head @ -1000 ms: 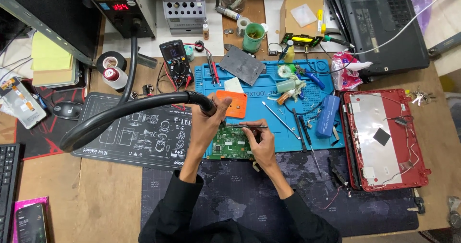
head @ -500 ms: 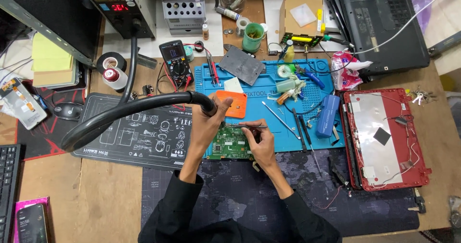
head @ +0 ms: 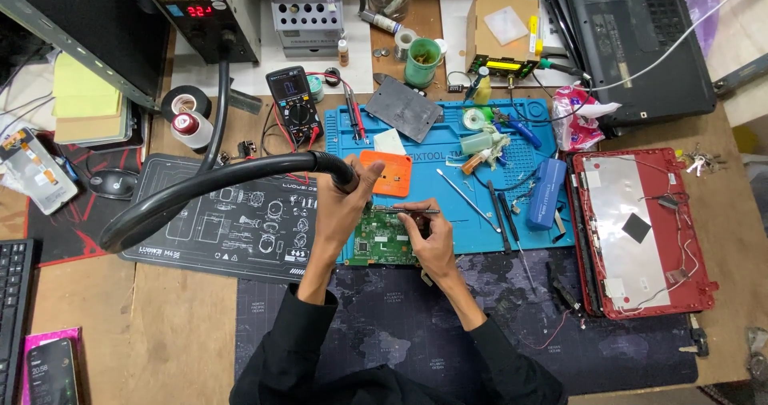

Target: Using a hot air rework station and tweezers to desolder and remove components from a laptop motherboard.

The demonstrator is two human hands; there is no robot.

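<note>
Left of my left hand (head: 342, 205), the thick black hose (head: 200, 189) bars the way. Beyond my right hand (head: 424, 233), loose tweezers (head: 468, 195) and a blue case (head: 546, 191) crowd the blue mat (head: 480, 237). Toward me, the dark mat (head: 608, 349) lies mostly open.

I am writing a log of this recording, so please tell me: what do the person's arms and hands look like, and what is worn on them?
Both arms wear long black sleeves of plain cloth, loose and creased, ending at the wrists. The left hand and right hand are bare: no gloves show. I can see no watch, ring or wrist strap, and no markings on the sleeves.
</note>
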